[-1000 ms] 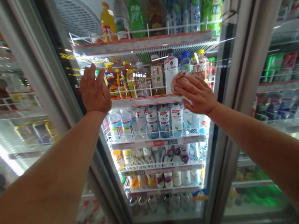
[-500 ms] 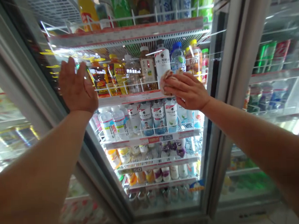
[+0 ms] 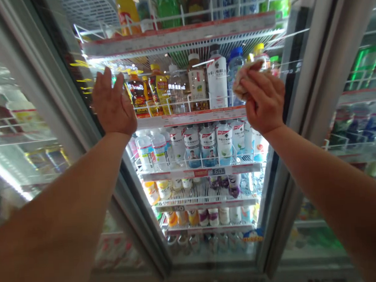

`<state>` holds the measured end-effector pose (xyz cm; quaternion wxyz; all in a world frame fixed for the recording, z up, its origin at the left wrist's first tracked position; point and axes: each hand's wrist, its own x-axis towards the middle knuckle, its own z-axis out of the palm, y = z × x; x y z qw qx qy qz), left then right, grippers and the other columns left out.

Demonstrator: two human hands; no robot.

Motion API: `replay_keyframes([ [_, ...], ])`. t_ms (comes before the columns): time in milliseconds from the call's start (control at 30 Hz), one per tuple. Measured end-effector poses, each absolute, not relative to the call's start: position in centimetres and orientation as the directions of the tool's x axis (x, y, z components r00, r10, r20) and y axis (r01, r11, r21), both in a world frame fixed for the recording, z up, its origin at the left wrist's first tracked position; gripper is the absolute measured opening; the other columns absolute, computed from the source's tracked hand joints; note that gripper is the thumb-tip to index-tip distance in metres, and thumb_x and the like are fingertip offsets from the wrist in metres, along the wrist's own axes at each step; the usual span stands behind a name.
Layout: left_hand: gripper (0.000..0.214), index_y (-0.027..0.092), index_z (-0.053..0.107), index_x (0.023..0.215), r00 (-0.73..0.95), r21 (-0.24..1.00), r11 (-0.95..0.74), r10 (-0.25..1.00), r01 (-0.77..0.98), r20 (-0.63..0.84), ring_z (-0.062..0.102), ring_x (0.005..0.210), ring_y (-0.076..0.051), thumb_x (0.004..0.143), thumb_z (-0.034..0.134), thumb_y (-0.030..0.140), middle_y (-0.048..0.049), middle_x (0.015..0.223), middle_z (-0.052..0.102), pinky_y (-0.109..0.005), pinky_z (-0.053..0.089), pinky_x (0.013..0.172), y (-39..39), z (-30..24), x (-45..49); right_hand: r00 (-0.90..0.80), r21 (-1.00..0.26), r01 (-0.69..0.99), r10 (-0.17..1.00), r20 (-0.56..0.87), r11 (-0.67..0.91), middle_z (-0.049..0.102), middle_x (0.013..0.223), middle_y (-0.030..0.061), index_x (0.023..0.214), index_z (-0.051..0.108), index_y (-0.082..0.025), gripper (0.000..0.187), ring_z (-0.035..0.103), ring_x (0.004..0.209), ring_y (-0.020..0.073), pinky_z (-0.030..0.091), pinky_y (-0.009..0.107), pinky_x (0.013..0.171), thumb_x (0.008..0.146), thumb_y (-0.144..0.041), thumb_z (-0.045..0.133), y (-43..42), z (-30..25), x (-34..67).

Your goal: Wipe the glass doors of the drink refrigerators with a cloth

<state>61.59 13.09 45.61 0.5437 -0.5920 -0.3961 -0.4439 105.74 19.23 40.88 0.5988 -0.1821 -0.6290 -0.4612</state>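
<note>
My left hand point(image 3: 114, 106) lies flat against the upper left of a glass cooler door point(image 3: 211, 254), fingers stretched upward, holding nothing. In my right hand point(image 3: 265, 98) is a bunched, pale cloth point(image 3: 246, 78) with brownish patches, gripped at the upper right of the same door. Behind the glass near the cloth stand a blue-capped bottle point(image 3: 235, 68) and a white-labelled bottle point(image 3: 217, 77). Parts of the bottles beyond the cloth are hidden by it and by my right hand.
Grey door frames point(image 3: 315, 64) run down both sides of the glass. Wire shelves point(image 3: 196, 194) inside hold several rows of drinks. Price strips point(image 3: 202, 172) line the shelf fronts. More stocked cooler sections point(image 3: 21, 111) flank this door. Yellow reflections show on the glass.
My right hand has moved right and slightly up across the glass with the cloth, turning more upright. My left hand stays flat at the same spot; the view has shifted left.
</note>
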Motion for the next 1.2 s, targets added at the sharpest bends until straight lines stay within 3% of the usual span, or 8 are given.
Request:
replay_keyframes([
  [67, 0.067, 0.012, 0.041, 0.160, 0.263, -0.258, -0.107, 0.033, 0.960, 0.964, 0.017, 0.160, -0.025, 0.109, 0.023, 0.054, -0.0097, 0.170, 0.029, -0.053, 0.016, 0.131, 13.1, 45.7, 61.6, -0.164, 0.331, 0.788, -0.341, 0.926, 0.519, 0.058, 0.148, 0.0091, 0.141, 0.060, -0.019, 0.044, 0.050, 0.138, 0.0277, 0.041, 0.052, 0.119, 0.102, -0.025, 0.041, 19.1, 40.9, 105.7],
  [233, 0.069, 0.015, 0.040, 0.160, 0.224, -0.214, -0.140, 0.061, 0.967, 0.973, 0.015, 0.161, -0.023, 0.108, 0.024, 0.058, -0.0062, 0.171, 0.027, -0.053, 0.013, 0.132, 13.0, 45.7, 61.7, -0.656, 0.595, 0.528, -0.154, 0.739, 0.606, 0.054, 0.154, -0.0027, 0.145, 0.056, -0.033, 0.046, 0.045, 0.147, 0.0252, 0.035, 0.050, 0.126, 0.099, -0.030, 0.051, 18.3, 40.8, 105.6],
  [300, 0.068, 0.015, 0.041, 0.160, 0.231, -0.223, -0.128, 0.054, 0.966, 0.971, 0.014, 0.161, -0.022, 0.108, 0.024, 0.056, -0.0058, 0.171, 0.027, -0.051, 0.012, 0.132, 13.0, 45.7, 61.7, -0.599, 0.534, 0.590, -0.115, 0.793, 0.606, 0.053, 0.154, -0.0029, 0.145, 0.056, -0.033, 0.046, 0.043, 0.148, 0.0255, 0.033, 0.052, 0.127, 0.100, -0.029, 0.048, 18.3, 40.7, 105.4],
  [467, 0.063, 0.014, 0.042, 0.160, 0.242, -0.237, -0.113, 0.040, 0.965, 0.969, 0.015, 0.161, -0.020, 0.107, 0.029, 0.046, -0.0065, 0.170, 0.029, -0.049, 0.014, 0.132, 13.0, 45.6, 61.8, -0.201, 0.333, 0.815, -0.307, 0.930, 0.475, 0.049, 0.156, 0.0102, 0.147, 0.055, -0.017, 0.050, 0.041, 0.148, 0.0312, 0.036, 0.056, 0.122, 0.100, -0.027, 0.044, 19.1, 40.3, 105.3],
  [700, 0.060, 0.012, 0.045, 0.158, 0.205, -0.198, -0.140, 0.035, 0.970, 0.978, 0.017, 0.160, -0.021, 0.104, 0.035, 0.035, -0.0075, 0.169, 0.031, -0.051, 0.016, 0.132, 12.3, 45.4, 62.9, -0.573, 0.565, 0.654, -0.157, 0.804, 0.504, 0.048, 0.158, -0.0026, 0.152, 0.050, -0.034, 0.052, 0.043, 0.148, 0.0281, 0.039, 0.053, 0.121, 0.099, -0.031, 0.049, 18.3, 40.1, 105.1],
  [900, 0.060, 0.018, 0.046, 0.157, 0.163, -0.153, -0.141, 0.062, 0.978, 0.985, 0.018, 0.160, -0.020, 0.105, 0.034, 0.043, -0.0018, 0.169, 0.031, -0.048, 0.016, 0.132, 12.0, 45.4, 63.3, -0.090, 0.213, 0.829, -0.252, 0.963, 0.517, 0.042, 0.162, 0.0021, 0.157, 0.045, -0.031, 0.055, 0.041, 0.148, 0.0335, 0.034, 0.058, 0.123, 0.102, -0.029, 0.045, 19.1, 39.4, 104.6],
  [1067, 0.058, 0.015, 0.047, 0.156, 0.162, -0.155, -0.133, 0.042, 0.979, 0.986, 0.020, 0.159, -0.019, 0.105, 0.032, 0.037, -0.0033, 0.168, 0.033, -0.046, 0.017, 0.132, 11.9, 45.4, 63.5, -0.525, 0.562, 0.676, -0.224, 0.821, 0.477, 0.048, 0.159, -0.0020, 0.156, 0.045, -0.033, 0.060, 0.046, 0.146, 0.0302, 0.043, 0.053, 0.118, 0.097, -0.028, 0.053, 18.6, 39.1, 104.4],
  [1200, 0.058, 0.015, 0.047, 0.155, 0.130, -0.117, -0.181, 0.063, 0.977, 0.989, 0.020, 0.159, -0.021, 0.104, 0.035, 0.039, -0.0033, 0.168, 0.034, -0.047, 0.016, 0.133, 11.7, 45.4, 63.9, -0.412, 0.468, 0.742, -0.225, 0.883, 0.481, 0.052, 0.156, -0.0002, 0.154, 0.049, -0.034, 0.055, 0.050, 0.142, 0.0307, 0.041, 0.056, 0.117, 0.100, -0.027, 0.050, 18.6, 38.8, 104.3],
])
